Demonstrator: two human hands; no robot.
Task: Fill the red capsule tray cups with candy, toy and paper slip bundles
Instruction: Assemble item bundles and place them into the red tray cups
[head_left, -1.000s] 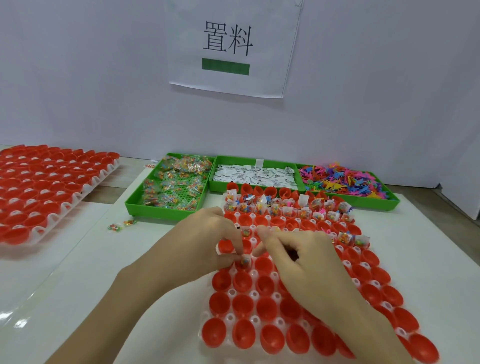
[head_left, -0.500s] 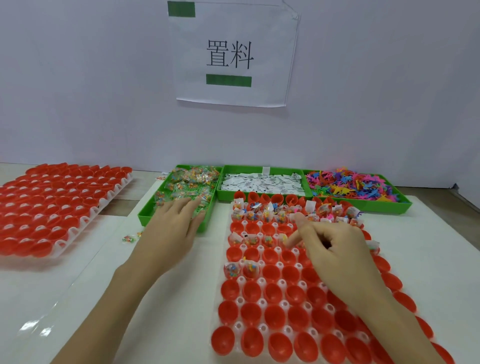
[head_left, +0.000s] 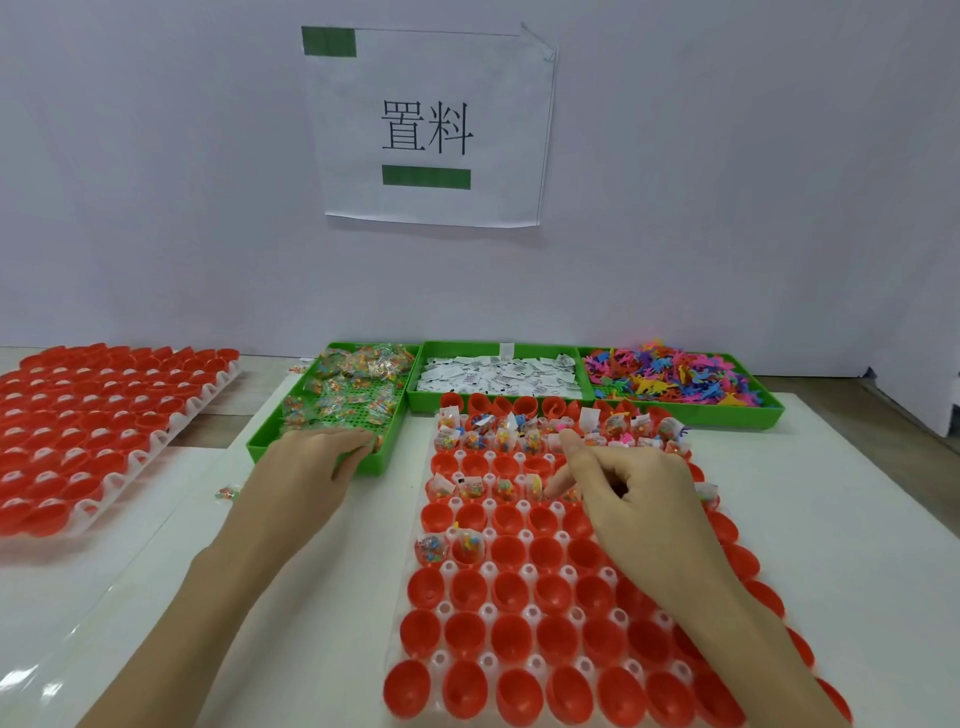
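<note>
While the left hand reaches with straight fingers into the near end of the green candy bin, touching the packets there, the right hand hovers over the red capsule tray with its fingers curled; whether it holds anything cannot be told. That tray lies on the white worktop just in front of the bins. Its far rows hold bundles, and two more filled cups sit at the left edge further down. A bin of paper slips and a bin of coloured toys stand behind. Another red tray lies at far left.
</note>
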